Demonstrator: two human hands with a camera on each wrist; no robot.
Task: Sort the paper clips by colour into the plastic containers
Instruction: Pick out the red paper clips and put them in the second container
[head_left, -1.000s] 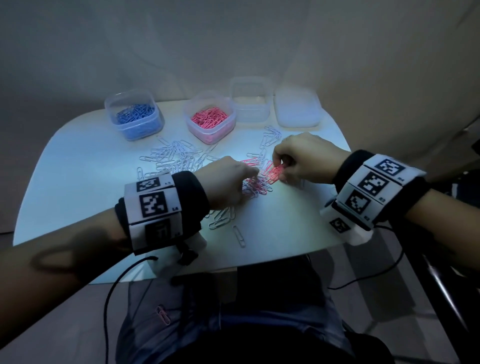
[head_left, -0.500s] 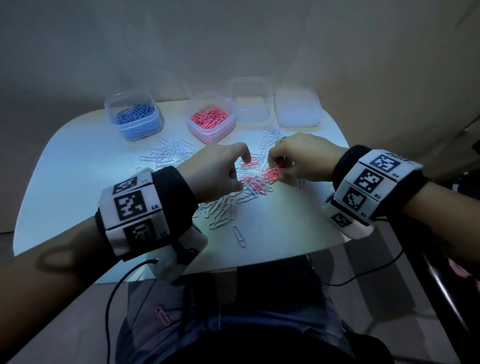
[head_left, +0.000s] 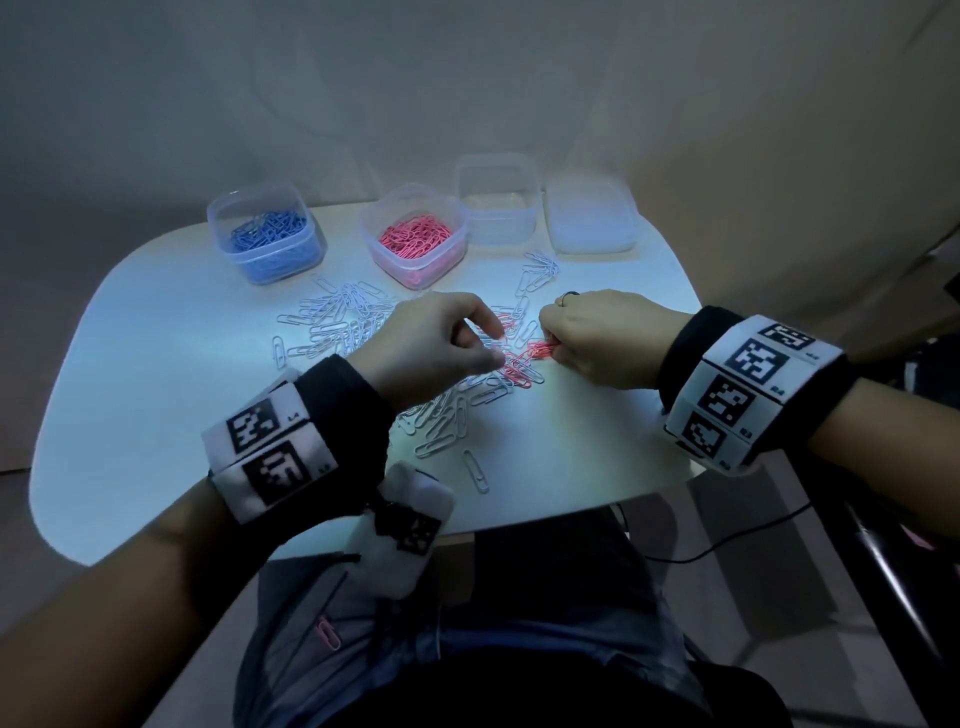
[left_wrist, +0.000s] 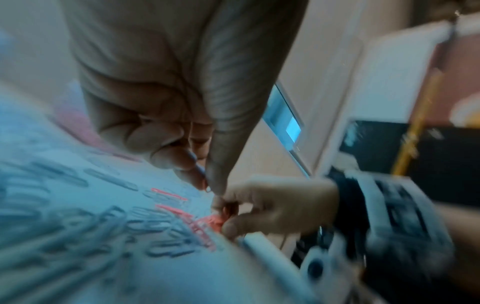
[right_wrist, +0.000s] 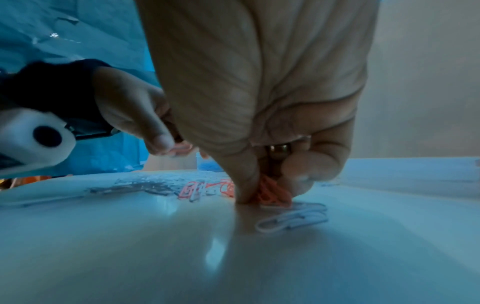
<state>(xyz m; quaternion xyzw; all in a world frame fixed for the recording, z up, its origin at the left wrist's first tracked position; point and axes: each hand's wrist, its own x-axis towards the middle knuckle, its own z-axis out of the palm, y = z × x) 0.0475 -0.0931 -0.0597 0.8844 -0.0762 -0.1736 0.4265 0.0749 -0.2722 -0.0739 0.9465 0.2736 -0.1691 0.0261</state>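
Pink paper clips (head_left: 519, 370) lie mixed with white paper clips (head_left: 337, 325) in the middle of the white table (head_left: 156, 364). My right hand (head_left: 550, 349) pinches a bunch of pink clips (right_wrist: 272, 194) against the tabletop, thumb and fingers curled round them. Just left of it my left hand (head_left: 496, 345) hovers above the pile with curled fingers; in the right wrist view its thumb (right_wrist: 161, 142) pinches a pink clip (right_wrist: 180, 148). The left wrist view is blurred. At the back stand a tub of blue clips (head_left: 265, 236), a tub of pink clips (head_left: 415, 241) and an empty clear tub (head_left: 496, 200).
A translucent lid or shallow tub (head_left: 589, 215) sits at the back right. More white clips (head_left: 441, 423) spread toward the front edge, and one (head_left: 475, 470) lies alone. A pink clip (head_left: 328, 631) rests on my lap. A black cable (head_left: 727, 540) hangs below the table's right side.
My left hand has lifted off the pile and drawn back a little to the left, fingers curling. My right hand stays at the pink clips, still pinching them.
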